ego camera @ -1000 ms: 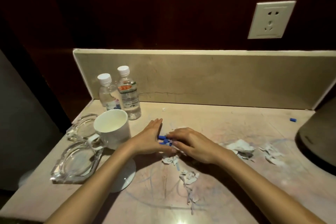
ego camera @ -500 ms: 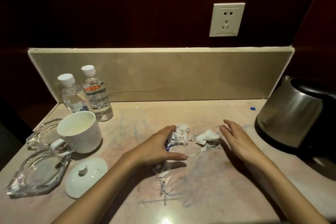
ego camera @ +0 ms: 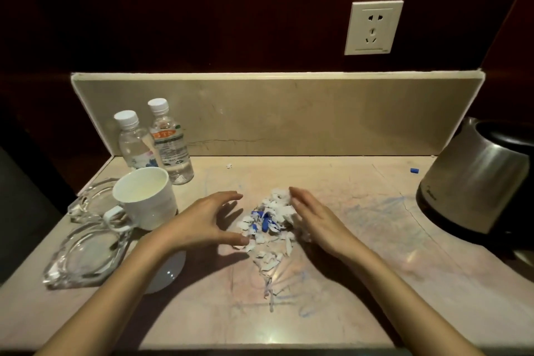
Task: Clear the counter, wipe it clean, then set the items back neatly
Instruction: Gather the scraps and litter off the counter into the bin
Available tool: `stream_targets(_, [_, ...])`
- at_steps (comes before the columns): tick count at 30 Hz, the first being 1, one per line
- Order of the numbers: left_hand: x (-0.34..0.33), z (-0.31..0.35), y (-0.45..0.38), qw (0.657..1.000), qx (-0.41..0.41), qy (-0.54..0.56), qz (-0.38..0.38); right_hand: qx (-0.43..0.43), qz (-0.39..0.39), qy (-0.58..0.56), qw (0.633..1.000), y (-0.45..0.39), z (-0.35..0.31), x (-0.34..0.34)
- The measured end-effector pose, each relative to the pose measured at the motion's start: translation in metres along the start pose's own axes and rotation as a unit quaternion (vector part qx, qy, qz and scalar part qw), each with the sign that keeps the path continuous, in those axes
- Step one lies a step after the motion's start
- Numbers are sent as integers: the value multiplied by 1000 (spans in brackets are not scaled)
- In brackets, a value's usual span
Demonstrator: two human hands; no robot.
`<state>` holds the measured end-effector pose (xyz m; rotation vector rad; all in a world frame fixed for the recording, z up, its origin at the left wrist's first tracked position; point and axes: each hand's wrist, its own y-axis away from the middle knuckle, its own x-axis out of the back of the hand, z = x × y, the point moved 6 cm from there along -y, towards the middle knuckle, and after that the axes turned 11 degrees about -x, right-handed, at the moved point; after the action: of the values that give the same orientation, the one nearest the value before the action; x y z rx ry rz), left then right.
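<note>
- Paper scraps, white with a few blue fragments mixed in, lay in a heap near the middle of the worktop, with a thin tail trailing toward the front edge.
- The left hand sat just left of the heap, fingers loosely curved and spread, thumb tip beside the nearest scraps; this grip held nothing.
- The right hand sat on the opposite side, fingers straight and together, its edge touching the heap's right flank; this grip also held nothing.
- The heap lay directly between the two hands. Its long axis ran from the back of the worktop toward the front edge, roughly parallel to both palms.
- Judgement: the right hand was the nearer, already in contact; the left had a small gap to close. Gathering appeared to be the step in hand, with the wipe not yet started, since blue scribble marks covered the surface.
- One blue fragment lay apart near the back right corner, beside the kettle.
- Two bottles, a mug and glass ashtrays occupied the left edge.
</note>
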<state>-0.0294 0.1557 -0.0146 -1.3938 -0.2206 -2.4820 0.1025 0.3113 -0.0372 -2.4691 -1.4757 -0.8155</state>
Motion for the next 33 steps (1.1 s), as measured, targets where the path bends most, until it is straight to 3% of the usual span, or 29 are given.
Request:
stream_targets(4, [2,-6,17,998,12,-58,-4,-23,48,-118,992,0,10,35])
stream_targets(7, [-5,-9,20,997,21,-70,-27,-32,95,-17,995,3,13,64])
stream_targets(11, [-16,-6,10,998,12,-42,-42,-61,-76,-7,995,10,20,61])
stream_targets(15, [-26,0,-14,999,-10,-23,-40,-44,-139,77,986,5,23,41])
stream_targets(27, [-35,12,-57,998,-39,37,-18,14,-136,160,978,-22,-9,-10])
stream_targets(33, [-34,3,-46,988,-17,152,-24,10,-87,122,989,-27,-9,-14])
